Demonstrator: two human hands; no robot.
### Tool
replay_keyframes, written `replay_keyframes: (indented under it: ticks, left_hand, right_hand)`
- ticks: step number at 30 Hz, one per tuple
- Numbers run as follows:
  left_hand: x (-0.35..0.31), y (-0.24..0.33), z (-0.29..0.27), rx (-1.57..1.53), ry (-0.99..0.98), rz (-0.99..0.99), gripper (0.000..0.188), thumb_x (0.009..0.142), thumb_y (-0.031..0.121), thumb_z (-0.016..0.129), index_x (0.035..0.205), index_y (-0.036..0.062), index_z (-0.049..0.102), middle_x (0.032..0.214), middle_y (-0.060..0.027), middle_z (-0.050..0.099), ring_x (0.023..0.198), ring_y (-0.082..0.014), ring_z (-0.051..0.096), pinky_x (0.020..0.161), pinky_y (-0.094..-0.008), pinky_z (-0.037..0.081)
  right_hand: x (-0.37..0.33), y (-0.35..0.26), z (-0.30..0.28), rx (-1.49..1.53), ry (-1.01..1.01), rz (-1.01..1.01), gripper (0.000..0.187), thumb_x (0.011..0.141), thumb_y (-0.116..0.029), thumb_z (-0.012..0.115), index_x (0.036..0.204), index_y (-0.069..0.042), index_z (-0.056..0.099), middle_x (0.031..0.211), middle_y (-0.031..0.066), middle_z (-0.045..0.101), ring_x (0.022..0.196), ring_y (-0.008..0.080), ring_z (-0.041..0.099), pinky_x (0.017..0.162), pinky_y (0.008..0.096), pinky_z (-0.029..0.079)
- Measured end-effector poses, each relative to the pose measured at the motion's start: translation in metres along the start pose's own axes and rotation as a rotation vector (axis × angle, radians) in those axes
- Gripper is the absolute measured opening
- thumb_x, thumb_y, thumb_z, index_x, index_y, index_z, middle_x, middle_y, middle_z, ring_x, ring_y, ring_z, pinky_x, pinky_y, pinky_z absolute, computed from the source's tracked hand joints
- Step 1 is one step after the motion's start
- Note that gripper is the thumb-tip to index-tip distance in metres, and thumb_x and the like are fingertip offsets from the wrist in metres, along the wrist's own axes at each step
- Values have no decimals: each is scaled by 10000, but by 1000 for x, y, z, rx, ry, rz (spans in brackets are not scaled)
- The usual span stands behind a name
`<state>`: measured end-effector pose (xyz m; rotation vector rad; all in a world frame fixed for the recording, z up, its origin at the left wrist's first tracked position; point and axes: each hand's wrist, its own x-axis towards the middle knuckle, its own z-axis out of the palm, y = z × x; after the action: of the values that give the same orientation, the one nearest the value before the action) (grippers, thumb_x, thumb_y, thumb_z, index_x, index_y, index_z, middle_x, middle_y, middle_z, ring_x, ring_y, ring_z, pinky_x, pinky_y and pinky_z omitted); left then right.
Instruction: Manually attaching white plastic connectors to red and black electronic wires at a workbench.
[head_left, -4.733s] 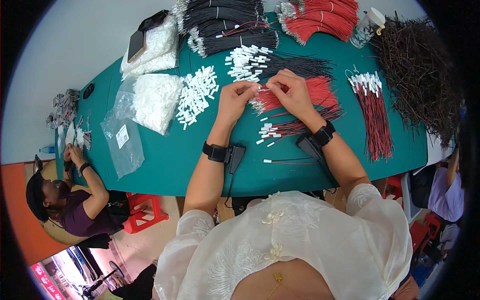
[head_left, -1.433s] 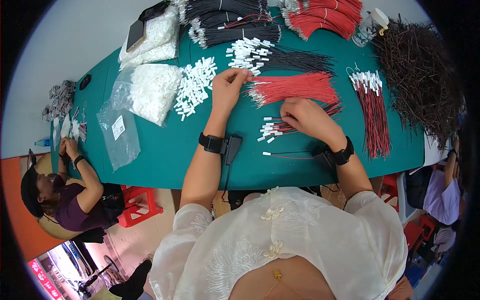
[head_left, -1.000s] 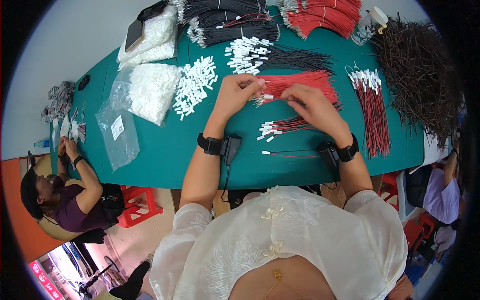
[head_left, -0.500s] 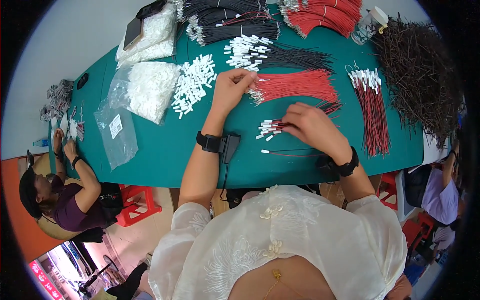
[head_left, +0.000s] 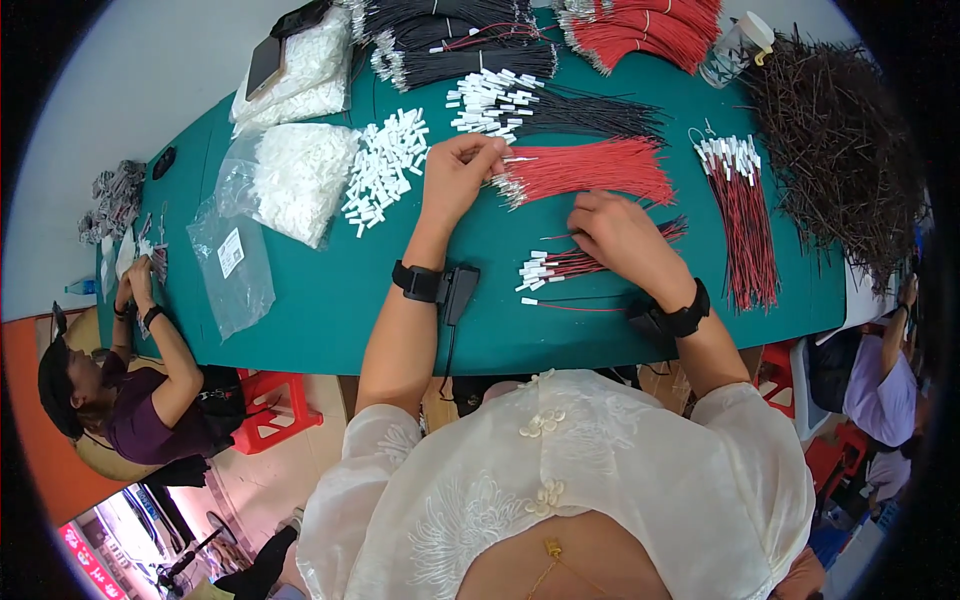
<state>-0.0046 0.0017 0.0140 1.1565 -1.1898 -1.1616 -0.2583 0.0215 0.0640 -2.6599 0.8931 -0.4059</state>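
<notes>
Spreading across the scene, a green-covered table (head_left: 340, 330) bears the wires and white pieces. A tangled heap of thin dark-brown strands (head_left: 840, 150) takes up its far right, apart from the straight wires, presumably so they do not snag. Tied bundles of black wire (head_left: 470, 65) and tied bundles of red wire (head_left: 640, 35) lie along the far edge, banded perhaps to stay orderly.

On the right, a sheaf of red-and-black wires with white tips (head_left: 745, 230) lies with its ends aligned. Loose red wires with bare metal ends (head_left: 600, 170) lie centrally, beyond the right hand, their metal ends turned left, likely to suit the left hand. Just beyond them are loose black wires with white tips (head_left: 590, 115).

The right hand (head_left: 622, 238) curls loosely over a smaller sheaf of red-and-black wires (head_left: 570, 263); a thin strand shows at its fingertips, but I cannot tell whether it is gripped. The left hand (head_left: 458, 180) brings thumb and forefinger together beside the metal ends; whether anything is pinched there is unclear. Small white rectangular sleeves (head_left: 385, 165) are scattered just left of it, seemingly for easy reach.
</notes>
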Motion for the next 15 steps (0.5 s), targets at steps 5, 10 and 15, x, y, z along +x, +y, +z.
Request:
replay_keyframes:
  ticks: [5, 10, 15]
  left_hand:
    - [2, -1, -3, 36, 247, 62, 186, 968, 163, 660, 966, -6, 737, 762, -10, 678, 645, -44, 544, 577, -205, 421]
    - [6, -15, -14, 234, 399, 168, 152, 943, 123, 673, 1026, 7, 728, 834, -27, 689, 678, -69, 558, 610, -235, 453]
    - [4, -23, -13, 522, 366, 248, 191, 872, 64, 720, 1061, 39, 720, 883, -39, 680, 681, -109, 570, 638, -280, 484]
  right_hand:
    - [7, 5, 4, -149, -159, -83, 102, 748, -65, 694, 813, -20, 629, 860, 118, 615, 875, 336, 628, 762, 434, 527]
    - [17, 13, -3, -76, -160, -98, 105, 763, -59, 685, 837, -15, 624, 857, 138, 628, 851, 337, 640, 749, 429, 524]
    - [30, 12, -36, 327, 6, 179, 89, 868, -47, 655, 935, 2, 622, 896, 169, 666, 798, 339, 665, 704, 410, 517]
